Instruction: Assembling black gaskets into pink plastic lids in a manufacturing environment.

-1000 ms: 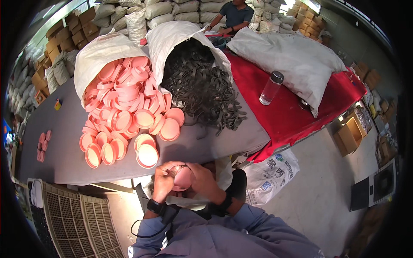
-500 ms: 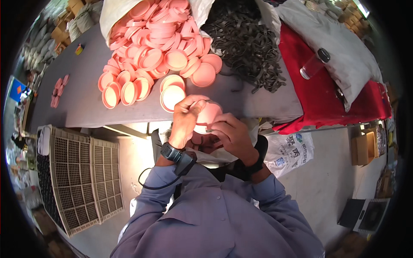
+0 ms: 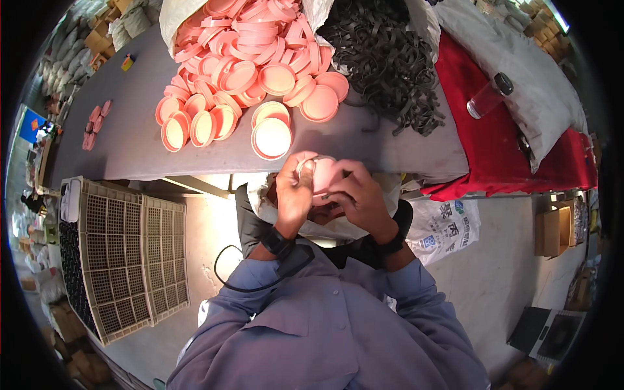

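**Both Hands on One Pink Lid at the Table Edge**

The left hand (image 3: pixel 294 188) and the right hand (image 3: pixel 356 198) meet in front of the chest, just below the near edge of the grey table (image 3: pixel 130 140). Both are closed around a single pink lid (image 3: pixel 323 177). The left fingers wrap its left rim; the right fingers curl over its lower right side. The lid's round face is turned up toward the camera. A thin dark band appears to lie along its upper rim, though this is too small to confirm.

On the table, directly above the hands, two pink lids (image 3: pixel 272 136) lie open side up, touching each other. Farther back, a large heap of pink lids (image 3: pixel 240 58) spills from a white sack (image 3: pixel 170 16). To its right lies a pile of dark rubber rings (image 3: pixel 387 62). A red cloth (image 3: pixel 513 146) covers the right end of the table; a clear bottle with a dark cap (image 3: pixel 489 96) lies on it.

A pale slatted plastic crate (image 3: pixel 123 260) stands on the floor to the left. A white printed bag (image 3: pixel 448 224) lies on the floor just right of the right forearm.
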